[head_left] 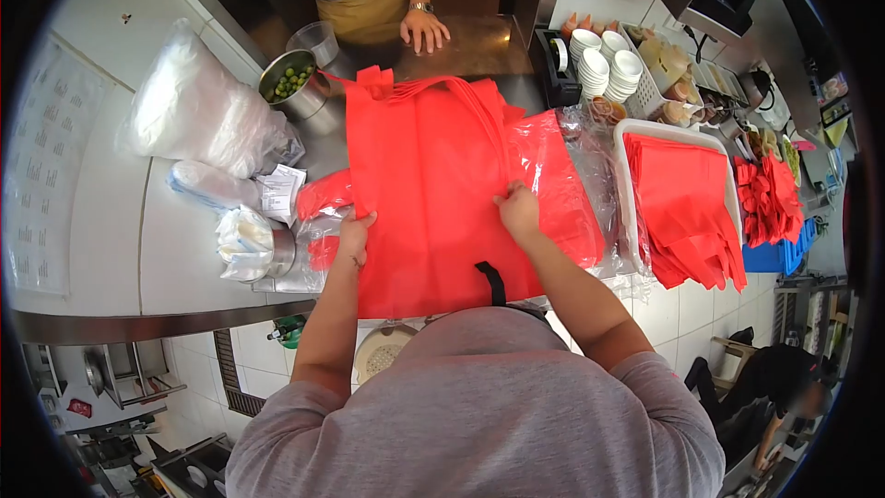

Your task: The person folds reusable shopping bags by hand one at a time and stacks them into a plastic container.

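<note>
A large red fabric bag (pixel 433 166) lies flat on top of a stack on the counter, its handle at the far end. My left hand (pixel 354 235) grips its left edge, thumb on top. On the right side my right hand (pixel 518 207) pinches the red fabric, fingers curled in. Under and beside the bag is clear plastic wrap with more red fabric (pixel 562 184) inside. A black strap (pixel 491 283) lies on the near edge of the bag, close to my body.
A white bin (pixel 627 212) of red bags stands at right, beyond it bowls (pixel 593 69). At left are a plastic sack (pixel 207 106), a pot of green fruit (pixel 309 101) and a receipt (pixel 279 194). Across the counter a person's hand (pixel 424 29) rests; another person crouches lower right.
</note>
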`<action>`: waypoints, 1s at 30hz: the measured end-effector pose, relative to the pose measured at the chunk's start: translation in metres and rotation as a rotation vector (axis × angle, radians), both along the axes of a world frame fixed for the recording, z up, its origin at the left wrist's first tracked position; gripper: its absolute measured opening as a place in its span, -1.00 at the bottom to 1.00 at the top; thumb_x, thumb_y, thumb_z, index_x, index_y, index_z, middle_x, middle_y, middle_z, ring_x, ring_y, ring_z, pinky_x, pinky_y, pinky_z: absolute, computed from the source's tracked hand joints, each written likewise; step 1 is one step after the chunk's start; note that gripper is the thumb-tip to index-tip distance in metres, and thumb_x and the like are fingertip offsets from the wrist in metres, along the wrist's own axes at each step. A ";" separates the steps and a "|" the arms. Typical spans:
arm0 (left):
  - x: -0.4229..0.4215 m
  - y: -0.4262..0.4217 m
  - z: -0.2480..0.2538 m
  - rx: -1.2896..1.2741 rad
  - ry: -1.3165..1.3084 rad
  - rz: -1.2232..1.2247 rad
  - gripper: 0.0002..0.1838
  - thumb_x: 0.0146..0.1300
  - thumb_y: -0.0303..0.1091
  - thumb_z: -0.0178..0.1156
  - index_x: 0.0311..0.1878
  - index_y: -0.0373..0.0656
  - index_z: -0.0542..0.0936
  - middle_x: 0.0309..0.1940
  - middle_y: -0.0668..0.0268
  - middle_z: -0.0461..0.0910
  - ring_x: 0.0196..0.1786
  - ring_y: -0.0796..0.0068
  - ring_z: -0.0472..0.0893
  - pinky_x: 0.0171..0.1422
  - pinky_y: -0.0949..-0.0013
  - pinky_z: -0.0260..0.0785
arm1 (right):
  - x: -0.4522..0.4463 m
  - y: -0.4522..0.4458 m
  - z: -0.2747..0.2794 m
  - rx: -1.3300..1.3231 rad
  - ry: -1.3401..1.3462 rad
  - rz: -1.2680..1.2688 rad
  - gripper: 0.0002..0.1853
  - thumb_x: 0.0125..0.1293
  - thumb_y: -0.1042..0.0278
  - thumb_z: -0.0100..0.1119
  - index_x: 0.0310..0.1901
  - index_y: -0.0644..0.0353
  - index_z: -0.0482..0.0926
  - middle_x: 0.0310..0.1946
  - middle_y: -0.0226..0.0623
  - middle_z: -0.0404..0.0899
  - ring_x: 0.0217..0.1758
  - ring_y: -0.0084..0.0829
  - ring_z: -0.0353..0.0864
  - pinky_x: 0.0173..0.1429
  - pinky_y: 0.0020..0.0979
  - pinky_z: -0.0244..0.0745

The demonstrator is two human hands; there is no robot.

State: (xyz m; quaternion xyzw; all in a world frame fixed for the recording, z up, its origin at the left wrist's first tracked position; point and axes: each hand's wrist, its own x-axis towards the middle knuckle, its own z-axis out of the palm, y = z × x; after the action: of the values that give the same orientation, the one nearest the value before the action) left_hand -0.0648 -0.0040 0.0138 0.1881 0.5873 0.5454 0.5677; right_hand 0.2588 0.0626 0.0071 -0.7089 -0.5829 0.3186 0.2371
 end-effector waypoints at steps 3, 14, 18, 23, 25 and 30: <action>0.004 0.003 -0.004 0.037 0.006 -0.017 -0.69 0.33 -0.55 0.12 0.13 -0.20 0.55 -0.04 0.21 0.65 -0.02 0.31 0.64 0.11 0.22 0.50 | 0.024 0.014 0.020 0.088 0.044 -0.003 -0.66 0.06 0.36 0.40 -0.16 0.30 0.55 -0.29 0.00 0.62 -0.18 -0.04 0.64 -0.06 -0.18 0.55; 0.121 0.030 0.023 0.396 1.469 -0.535 -0.29 0.35 -0.21 0.09 0.50 -0.21 0.12 0.56 0.07 -0.08 0.61 0.13 -0.17 0.62 -0.08 -0.38 | -0.054 -0.008 0.029 0.473 0.034 0.631 -0.44 0.22 0.47 0.05 0.31 0.26 0.33 0.37 0.00 0.25 0.46 -0.07 0.19 0.52 -0.08 0.07; 0.097 0.032 -0.006 0.375 1.555 -0.631 -0.25 0.36 0.03 0.05 0.51 -0.10 0.13 0.57 0.14 -0.09 0.61 0.13 -0.16 0.60 -0.15 -0.40 | -0.035 -0.008 0.016 0.355 -0.405 0.759 -0.32 0.39 -0.05 0.01 0.43 0.14 0.21 0.52 -0.21 0.04 0.60 -0.18 -0.08 0.61 -0.04 -0.22; 0.076 0.017 0.006 0.166 1.709 -0.558 -0.17 0.30 0.19 0.08 0.53 0.01 0.11 0.58 0.16 -0.13 0.62 0.12 -0.20 0.58 -0.21 -0.42 | -0.009 -0.008 0.017 0.283 -0.591 0.458 -0.10 0.32 -0.33 -0.05 0.52 0.09 0.01 0.57 -0.21 -0.13 0.63 -0.19 -0.20 0.61 -0.01 -0.29; 0.071 0.014 0.005 0.140 1.724 -0.540 -0.15 0.29 0.20 0.09 0.54 0.01 0.09 0.58 0.15 -0.13 0.62 0.10 -0.20 0.58 -0.23 -0.42 | -0.008 -0.011 0.017 0.287 -0.576 0.414 -0.09 0.32 -0.33 -0.03 0.51 0.12 0.02 0.57 -0.18 -0.13 0.63 -0.18 -0.20 0.61 0.00 -0.29; 0.063 0.015 -0.006 0.086 1.587 -0.263 -0.01 0.23 0.23 0.16 0.53 -0.18 0.02 0.55 -0.09 -0.17 0.60 -0.01 -0.19 0.62 -0.06 -0.36 | -0.001 -0.008 0.008 0.250 -0.447 0.095 -0.07 0.30 -0.21 0.09 0.48 0.29 0.02 0.52 -0.04 0.01 0.59 -0.13 -0.06 0.60 -0.03 -0.22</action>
State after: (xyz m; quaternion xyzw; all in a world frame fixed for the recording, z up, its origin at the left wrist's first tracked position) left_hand -0.0020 0.0114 0.0079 0.6088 0.7670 0.2000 0.0330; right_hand 0.2579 0.0550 0.0150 -0.6985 -0.6885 0.0904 0.1730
